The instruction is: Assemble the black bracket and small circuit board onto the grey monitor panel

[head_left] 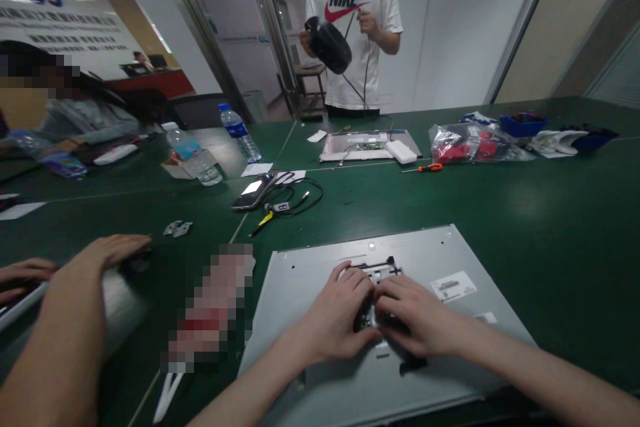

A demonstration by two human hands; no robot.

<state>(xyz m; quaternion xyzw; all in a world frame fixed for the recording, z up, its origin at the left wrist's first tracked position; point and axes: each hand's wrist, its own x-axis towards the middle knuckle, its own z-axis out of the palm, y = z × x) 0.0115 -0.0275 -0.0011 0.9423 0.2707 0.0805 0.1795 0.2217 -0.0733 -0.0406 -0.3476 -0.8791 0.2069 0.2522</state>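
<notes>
A flat grey metal panel [320, 280] with white labels lies on the green table in front of me. My left hand [345, 313] and my right hand [417, 313] meet over the middle of it, at a small circuit board [367, 320] in a dark bracket. The left fingers curl over the board's far edge with the thumb on the near side. On the right, the bent fingers touch the same part, almost against the left ones. What lies between the fingertips is mostly hidden. Black pieces show above and below the hands.
Another person's arm [70, 320] reaches in at the left. Beyond the panel are a phone [254, 191], coiled black cables [300, 203], bottles [240, 133], an orange screwdriver [431, 167], an open panel [345, 145] and plastic bags [475, 145]. A standing person holds a black object [329, 45].
</notes>
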